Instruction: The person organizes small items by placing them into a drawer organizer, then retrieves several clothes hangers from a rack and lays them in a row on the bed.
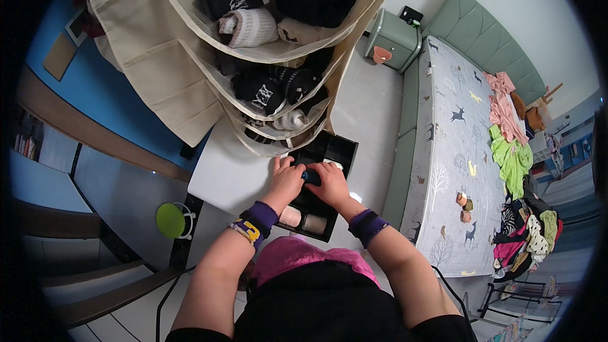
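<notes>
Both of my hands are over a black divided box [347,152]. My left hand [287,178] and my right hand [330,183] close from either side on a small dark bundle with a bit of teal [310,177]. Its exact kind is hidden by my fingers. In the box's near compartments lie a pale pink roll [290,216] and a beige roll [314,223]. Something white [332,164] shows beside my right hand. Just beyond the box hangs a beige fabric organizer [171,57] with mesh pockets, holding rolled garments such as a black one [315,5] and a white one [253,27].
A white tabletop [231,168] is left of the box. On the right stands a bed [459,145] with clothes piled along its far side, and a green nightstand [394,41] beside its headboard. A round green-topped object [170,220] is at the left.
</notes>
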### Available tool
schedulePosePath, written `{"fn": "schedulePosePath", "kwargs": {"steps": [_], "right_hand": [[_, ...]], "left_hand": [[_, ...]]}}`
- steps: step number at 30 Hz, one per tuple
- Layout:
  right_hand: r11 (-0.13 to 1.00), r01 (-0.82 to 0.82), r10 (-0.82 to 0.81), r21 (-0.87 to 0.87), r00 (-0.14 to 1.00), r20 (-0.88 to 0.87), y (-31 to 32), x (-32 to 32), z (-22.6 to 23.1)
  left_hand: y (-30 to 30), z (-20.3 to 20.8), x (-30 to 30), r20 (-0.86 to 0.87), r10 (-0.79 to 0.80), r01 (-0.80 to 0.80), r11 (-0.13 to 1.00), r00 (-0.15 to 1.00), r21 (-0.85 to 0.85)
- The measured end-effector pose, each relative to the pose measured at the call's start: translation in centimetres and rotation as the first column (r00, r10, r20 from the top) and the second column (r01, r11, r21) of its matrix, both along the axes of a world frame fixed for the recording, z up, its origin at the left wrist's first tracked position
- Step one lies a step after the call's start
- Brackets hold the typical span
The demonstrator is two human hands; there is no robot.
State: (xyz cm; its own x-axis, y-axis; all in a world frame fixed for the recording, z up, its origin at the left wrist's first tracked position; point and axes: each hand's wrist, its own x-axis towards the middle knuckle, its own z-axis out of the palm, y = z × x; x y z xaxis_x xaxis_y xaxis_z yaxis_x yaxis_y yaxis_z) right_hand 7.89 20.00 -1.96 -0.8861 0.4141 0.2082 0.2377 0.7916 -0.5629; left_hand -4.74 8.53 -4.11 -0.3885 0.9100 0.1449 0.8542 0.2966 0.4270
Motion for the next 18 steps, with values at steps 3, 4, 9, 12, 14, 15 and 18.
{"fn": "schedulePosePath", "kwargs": {"steps": [3,4,9,12,14,15,18], "right_hand": [[0.998,0.056,-0.056,0.021,0.998,-0.006,0.4,0.8,-0.4],[0.998,0.065,-0.065,0.011,0.998,0.024,0.5,0.9,-0.5],[0.994,-0.003,-0.004,0.109,0.998,0.065,-0.1,0.6,-1.2],[0.981,0.001,-0.02,0.196,0.995,0.098,-0.5,0.0,-1.4],[0.973,0.013,-0.04,0.229,0.993,0.113,-0.5,-0.1,-1.8],[0.967,0.025,-0.05,0.253,0.994,0.096,-0.6,-0.3,-1.7],[0.962,0.049,-0.073,0.268,0.994,0.077,-0.7,-0.5,-1.7]], "left_hand": [[1.0,0.1,0.9,-0.038,0.058,-0.062,0.991,0.998,-0.115],[1.2,-0.7,1.0,-0.08,0.072,-0.082,0.989,0.994,-0.123],[1.9,-1.5,0.5,-0.143,0.072,-0.117,0.934,0.987,-0.338],[2.6,-0.9,0.1,-0.109,0.054,-0.099,0.878,0.993,-0.469],[2.9,-0.1,0.0,-0.079,0.027,-0.065,0.836,0.997,-0.545],[3.0,0.1,0.0,-0.081,0.007,-0.052,0.816,0.997,-0.576],[3.0,1.2,-0.2,-0.078,-0.05,-0.011,0.773,0.996,-0.635]]}}
